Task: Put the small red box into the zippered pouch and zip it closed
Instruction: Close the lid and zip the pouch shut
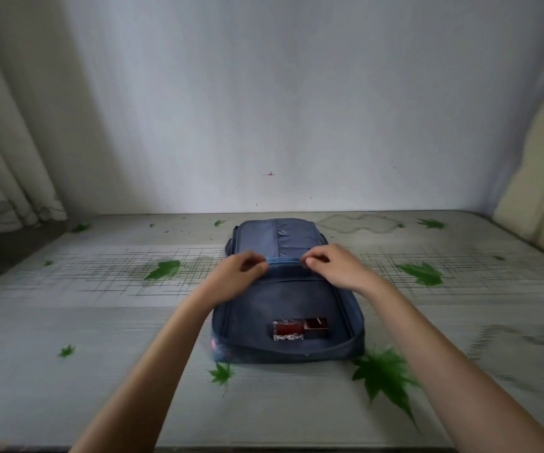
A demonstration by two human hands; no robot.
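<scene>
From the head camera, a blue zippered pouch lies opened out in the middle of the leaf-printed surface, nearer its far edge. The small red box lies on the pouch's near half, just behind the near rim. The left hand and right hand, fingers curled, each pinch the zip band across the pouch's middle.

forearms: cut by bottom edge; red box: detail blurred; pouch zipper pull: hidden
</scene>
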